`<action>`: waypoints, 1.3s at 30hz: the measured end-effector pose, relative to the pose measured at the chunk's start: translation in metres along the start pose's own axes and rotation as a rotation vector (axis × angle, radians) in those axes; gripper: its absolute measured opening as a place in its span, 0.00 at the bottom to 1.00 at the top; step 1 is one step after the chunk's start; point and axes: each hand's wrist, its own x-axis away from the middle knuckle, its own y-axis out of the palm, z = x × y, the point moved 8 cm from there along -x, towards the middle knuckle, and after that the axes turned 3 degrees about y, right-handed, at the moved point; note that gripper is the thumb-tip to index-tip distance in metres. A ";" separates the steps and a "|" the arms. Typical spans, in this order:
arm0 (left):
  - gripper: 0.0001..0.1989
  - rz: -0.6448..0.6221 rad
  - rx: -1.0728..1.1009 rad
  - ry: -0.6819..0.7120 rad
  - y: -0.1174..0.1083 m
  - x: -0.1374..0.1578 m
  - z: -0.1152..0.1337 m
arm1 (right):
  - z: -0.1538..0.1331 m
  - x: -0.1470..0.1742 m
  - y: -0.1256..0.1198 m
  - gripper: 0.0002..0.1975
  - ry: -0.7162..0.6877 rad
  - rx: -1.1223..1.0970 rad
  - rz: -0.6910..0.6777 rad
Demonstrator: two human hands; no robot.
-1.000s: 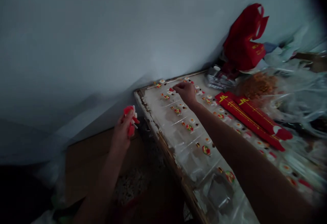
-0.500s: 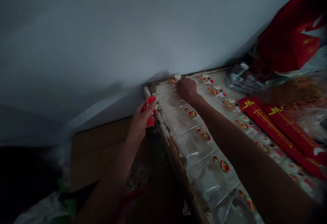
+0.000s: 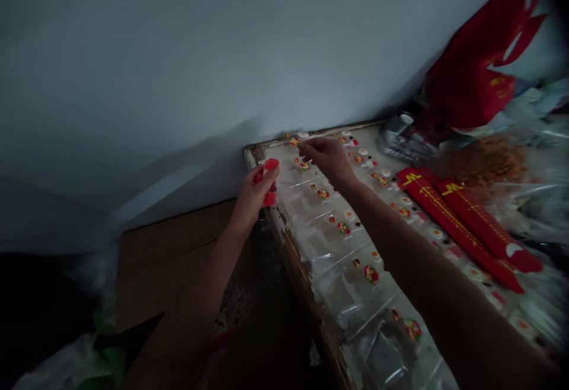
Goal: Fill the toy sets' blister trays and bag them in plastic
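Observation:
My left hand [image 3: 254, 194] pinches a small bunch of red pieces [image 3: 271, 166] just off the table's left edge. My right hand [image 3: 328, 156] hovers over the far end of the table, its fingertips pressed together; whatever is between them is too small to make out. Beneath it run rows of clear plastic packs [image 3: 331, 259]. On these lie miniature toy foods: a round pizza-like piece [image 3: 344, 228], a tiny burger [image 3: 332, 220] and a fried egg [image 3: 349, 215]. My right forearm hides part of the rows.
Two long red strips with yellow lettering [image 3: 457, 224] lie right of the packs. Behind them are a red bag [image 3: 475, 76], a clear plastic container [image 3: 406, 138] and a bag of orange-brown pieces [image 3: 498, 162]. The wall borders the far edge; cardboard [image 3: 164, 265] lies below left.
My right hand has drawn back slightly from the far packs, uncovering a pizza piece. My left hand still holds the red pieces. The view has shifted somewhat to the right.

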 end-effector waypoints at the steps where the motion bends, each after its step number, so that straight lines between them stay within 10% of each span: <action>1: 0.22 -0.006 -0.027 0.017 0.005 -0.001 -0.002 | -0.008 0.014 0.008 0.20 -0.004 -0.113 -0.050; 6: 0.15 -0.082 -0.143 0.135 0.040 0.006 -0.004 | -0.012 0.066 0.015 0.21 0.005 -0.286 0.102; 11: 0.20 -0.284 0.043 -0.116 0.074 0.023 -0.016 | 0.025 0.085 -0.004 0.21 0.253 -0.647 0.144; 18: 0.21 -0.168 0.284 -0.335 0.089 0.021 -0.040 | 0.041 0.098 -0.017 0.19 0.291 -0.768 0.067; 26: 0.17 -0.032 0.304 -0.210 0.037 0.012 -0.020 | 0.108 0.076 -0.104 0.18 0.418 -0.576 0.405; 34: 0.18 -0.064 0.145 -0.143 0.022 0.024 -0.013 | 0.114 0.013 -0.043 0.11 0.438 -0.034 0.106; 39: 0.16 -0.024 0.116 -0.097 0.026 0.030 -0.002 | 0.115 0.011 -0.041 0.14 0.417 0.351 0.154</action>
